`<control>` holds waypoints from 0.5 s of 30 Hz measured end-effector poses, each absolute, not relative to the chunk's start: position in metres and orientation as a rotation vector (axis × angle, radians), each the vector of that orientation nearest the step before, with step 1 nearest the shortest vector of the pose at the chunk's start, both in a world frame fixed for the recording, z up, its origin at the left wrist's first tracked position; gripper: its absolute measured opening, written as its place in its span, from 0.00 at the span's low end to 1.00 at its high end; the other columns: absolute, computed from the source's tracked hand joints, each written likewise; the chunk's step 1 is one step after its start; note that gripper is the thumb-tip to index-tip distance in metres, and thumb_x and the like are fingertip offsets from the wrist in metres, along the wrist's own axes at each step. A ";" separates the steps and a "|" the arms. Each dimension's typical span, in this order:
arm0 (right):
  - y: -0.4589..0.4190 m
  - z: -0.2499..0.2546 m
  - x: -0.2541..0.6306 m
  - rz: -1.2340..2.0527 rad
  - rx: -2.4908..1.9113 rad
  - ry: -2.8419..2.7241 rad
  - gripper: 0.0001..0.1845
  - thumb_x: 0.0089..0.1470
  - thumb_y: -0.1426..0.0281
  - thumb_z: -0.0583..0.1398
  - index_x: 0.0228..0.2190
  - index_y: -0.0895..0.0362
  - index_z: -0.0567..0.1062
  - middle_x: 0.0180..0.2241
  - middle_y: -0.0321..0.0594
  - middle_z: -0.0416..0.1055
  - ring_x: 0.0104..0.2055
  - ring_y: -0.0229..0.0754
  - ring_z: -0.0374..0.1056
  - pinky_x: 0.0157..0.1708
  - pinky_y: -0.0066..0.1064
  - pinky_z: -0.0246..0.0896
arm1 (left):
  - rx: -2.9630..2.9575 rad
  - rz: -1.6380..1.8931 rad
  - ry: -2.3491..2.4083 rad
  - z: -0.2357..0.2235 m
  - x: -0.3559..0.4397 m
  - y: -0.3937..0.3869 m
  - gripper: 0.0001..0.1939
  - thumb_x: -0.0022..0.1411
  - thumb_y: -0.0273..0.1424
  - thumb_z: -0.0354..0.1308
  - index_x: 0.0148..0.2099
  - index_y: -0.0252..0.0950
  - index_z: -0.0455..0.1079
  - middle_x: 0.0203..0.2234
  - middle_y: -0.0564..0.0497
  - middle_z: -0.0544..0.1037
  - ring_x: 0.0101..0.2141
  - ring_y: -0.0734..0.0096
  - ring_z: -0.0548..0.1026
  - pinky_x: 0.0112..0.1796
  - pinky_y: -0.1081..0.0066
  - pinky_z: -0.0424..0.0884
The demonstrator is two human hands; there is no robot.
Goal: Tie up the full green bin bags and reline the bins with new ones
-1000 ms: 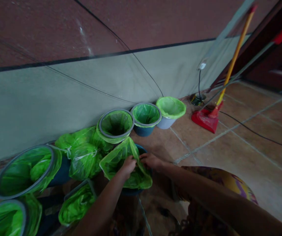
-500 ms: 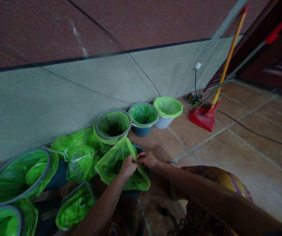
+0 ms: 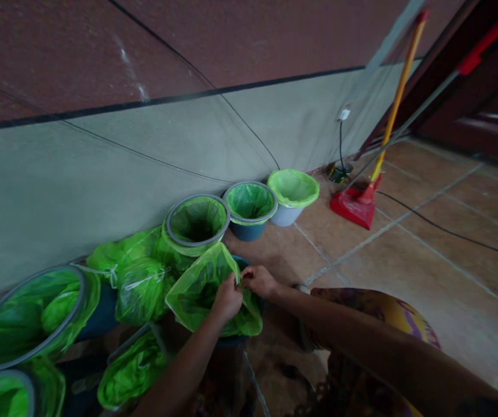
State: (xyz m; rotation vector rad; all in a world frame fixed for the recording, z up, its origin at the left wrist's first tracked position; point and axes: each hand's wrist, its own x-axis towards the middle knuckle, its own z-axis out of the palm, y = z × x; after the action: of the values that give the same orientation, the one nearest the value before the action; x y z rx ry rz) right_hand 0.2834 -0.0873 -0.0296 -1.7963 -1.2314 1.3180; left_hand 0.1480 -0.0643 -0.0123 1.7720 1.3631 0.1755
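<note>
A translucent green plastic bag [image 3: 199,289] hangs over a dark blue bin [image 3: 231,339] on the floor in front of me. My left hand [image 3: 228,300] is closed on the bag's edge near its rim. My right hand [image 3: 258,281] pinches the same edge just to the right, the two hands almost touching. The bin itself is mostly hidden by the bag and my arms.
Several bins lined with green bags stand along the grey wall [image 3: 101,168]: one [image 3: 197,223], another [image 3: 249,208], a pale one [image 3: 292,194], a big one at left [image 3: 27,315]. Tied green bags [image 3: 140,284] lie between. A red dustpan [image 3: 353,205] with yellow handle and a black cable [image 3: 449,231] lie on the tiled floor.
My hands have drawn together and pinched the bag's edge, lifting it slightly. The view has drifted a little, so everything sits slightly further left.
</note>
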 end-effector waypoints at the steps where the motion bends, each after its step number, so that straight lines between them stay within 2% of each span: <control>1: -0.087 -0.029 0.284 1.302 -1.826 -1.223 0.08 0.45 0.77 0.60 0.29 0.58 0.80 0.25 0.35 0.75 0.26 0.35 0.67 0.27 0.24 0.60 | 1.800 0.142 1.368 -0.009 0.148 -0.064 0.12 0.61 0.20 0.48 0.43 0.33 0.69 0.35 0.46 0.79 0.37 0.67 0.77 0.40 0.71 0.68; 5: -0.087 -0.017 0.286 1.200 -1.968 -1.206 0.13 0.48 0.77 0.59 0.36 0.58 0.80 0.30 0.37 0.77 0.28 0.36 0.68 0.31 0.25 0.62 | 1.996 -0.099 1.453 0.005 0.144 -0.063 0.16 0.65 0.23 0.43 0.48 0.30 0.70 0.41 0.38 0.80 0.44 0.61 0.78 0.44 0.68 0.69; 9: -0.089 -0.004 0.285 1.160 -2.020 -1.247 0.14 0.48 0.76 0.60 0.39 0.58 0.79 0.33 0.38 0.78 0.32 0.38 0.70 0.33 0.26 0.62 | 2.196 -0.344 1.577 0.021 0.140 -0.064 0.20 0.67 0.26 0.39 0.49 0.29 0.71 0.39 0.34 0.80 0.43 0.53 0.79 0.42 0.63 0.71; 12: -0.091 0.000 0.281 1.152 -1.911 -1.301 0.12 0.49 0.77 0.59 0.37 0.58 0.79 0.33 0.38 0.77 0.34 0.38 0.71 0.35 0.26 0.62 | 2.292 -0.323 1.617 0.035 0.139 -0.063 0.22 0.67 0.25 0.38 0.55 0.25 0.68 0.37 0.32 0.80 0.43 0.51 0.80 0.41 0.61 0.71; 15: -0.093 -0.002 0.276 1.189 -1.786 -1.313 0.12 0.50 0.77 0.58 0.36 0.57 0.78 0.32 0.37 0.77 0.33 0.38 0.70 0.35 0.27 0.62 | 2.310 -0.268 1.613 0.047 0.136 -0.056 0.26 0.66 0.27 0.42 0.63 0.23 0.60 0.37 0.31 0.80 0.42 0.50 0.79 0.43 0.61 0.71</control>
State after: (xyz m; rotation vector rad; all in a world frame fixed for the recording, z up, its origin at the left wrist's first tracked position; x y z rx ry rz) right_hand 0.2758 -0.0926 -0.0024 -1.7855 -1.3134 1.1886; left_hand 0.1356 -0.0562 0.0474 2.3100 1.6128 -0.2676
